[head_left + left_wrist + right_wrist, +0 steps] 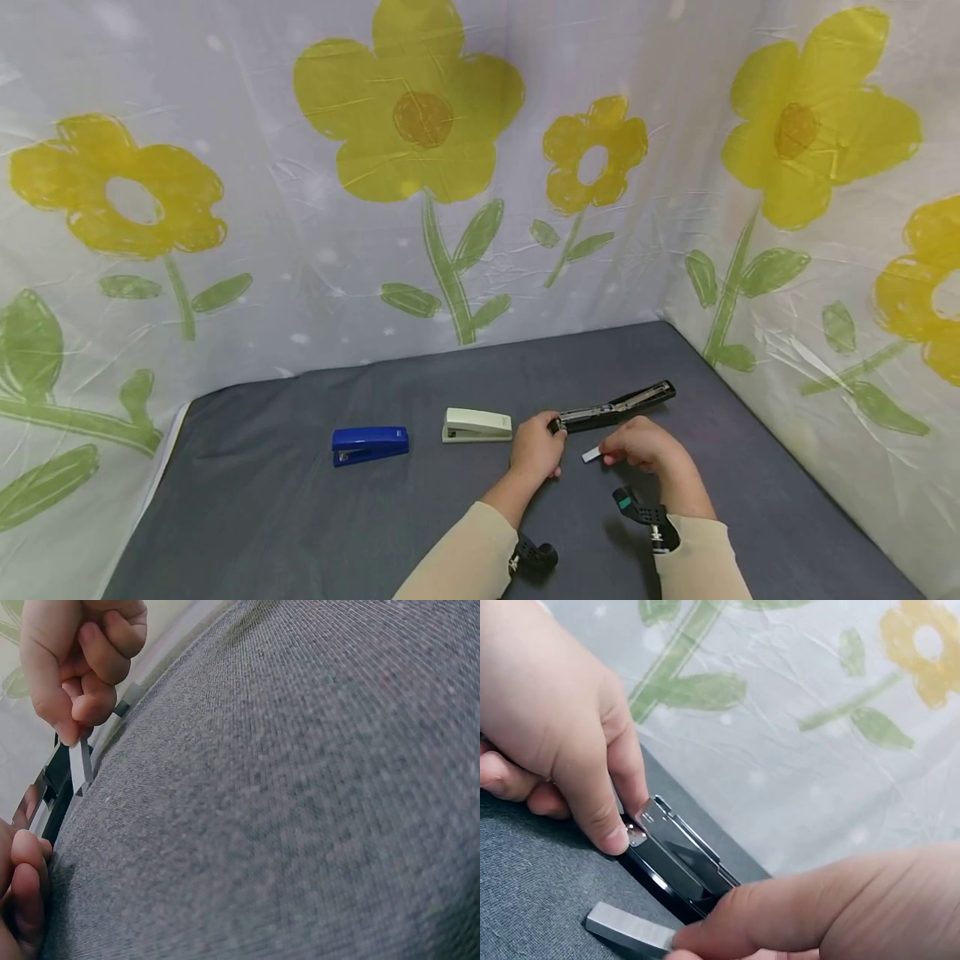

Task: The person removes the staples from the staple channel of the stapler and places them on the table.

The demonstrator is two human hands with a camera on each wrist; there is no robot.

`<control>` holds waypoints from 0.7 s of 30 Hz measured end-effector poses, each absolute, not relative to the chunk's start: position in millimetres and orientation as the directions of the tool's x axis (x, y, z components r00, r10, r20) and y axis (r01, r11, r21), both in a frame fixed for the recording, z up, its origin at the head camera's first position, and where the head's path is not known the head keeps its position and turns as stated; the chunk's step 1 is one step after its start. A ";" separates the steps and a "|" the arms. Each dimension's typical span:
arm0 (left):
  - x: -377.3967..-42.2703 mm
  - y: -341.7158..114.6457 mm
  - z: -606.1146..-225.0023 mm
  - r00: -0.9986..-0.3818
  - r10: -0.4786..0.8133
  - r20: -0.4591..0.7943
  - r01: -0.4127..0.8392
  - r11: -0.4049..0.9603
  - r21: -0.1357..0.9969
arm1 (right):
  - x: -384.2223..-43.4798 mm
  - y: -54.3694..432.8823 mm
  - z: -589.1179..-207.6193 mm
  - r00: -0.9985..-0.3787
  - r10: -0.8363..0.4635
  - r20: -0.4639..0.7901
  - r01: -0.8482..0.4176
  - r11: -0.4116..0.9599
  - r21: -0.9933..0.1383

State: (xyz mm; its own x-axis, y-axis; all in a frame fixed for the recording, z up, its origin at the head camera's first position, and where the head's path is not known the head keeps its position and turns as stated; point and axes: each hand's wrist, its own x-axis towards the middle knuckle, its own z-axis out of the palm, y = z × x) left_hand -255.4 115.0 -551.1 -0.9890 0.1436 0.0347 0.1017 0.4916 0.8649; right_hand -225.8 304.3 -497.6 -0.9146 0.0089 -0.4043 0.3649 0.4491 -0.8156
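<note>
A black stapler (pixel 615 407) lies opened out flat at the right of the table, its metal magazine showing. My left hand (pixel 537 450) grips its near left end between thumb and fingers, as the right wrist view shows closely. My right hand (pixel 647 446) pinches a short silver strip of staples (pixel 630 928) by one end. The strip points left, low over the cloth and just in front of the stapler. In the left wrist view the strip hangs down from the right thumb and fingertips (pixel 75 724).
To the left of my hands a pale cream stapler (pixel 477 425) and a blue stapler (pixel 371 445) lie on the dark grey table cloth (pixel 300 525). A white curtain with yellow flowers (pixel 322 250) rises behind the table and along its right side.
</note>
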 end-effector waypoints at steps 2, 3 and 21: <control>-255.2 114.7 -550.2 -0.989 0.144 0.035 0.102 0.486 0.868 | -225.0 301.9 -496.0 -0.918 0.037 -0.394 0.363 0.477 -0.801; -255.3 114.8 -550.1 -0.989 0.145 0.036 0.102 0.483 0.869 | -224.6 300.8 -495.5 -0.920 0.051 -0.389 0.362 0.490 -0.793; -220.7 99.8 -546.0 -0.961 0.122 0.247 0.273 0.305 0.912 | -221.0 296.6 -483.1 -0.956 0.112 -0.272 0.270 0.700 -0.661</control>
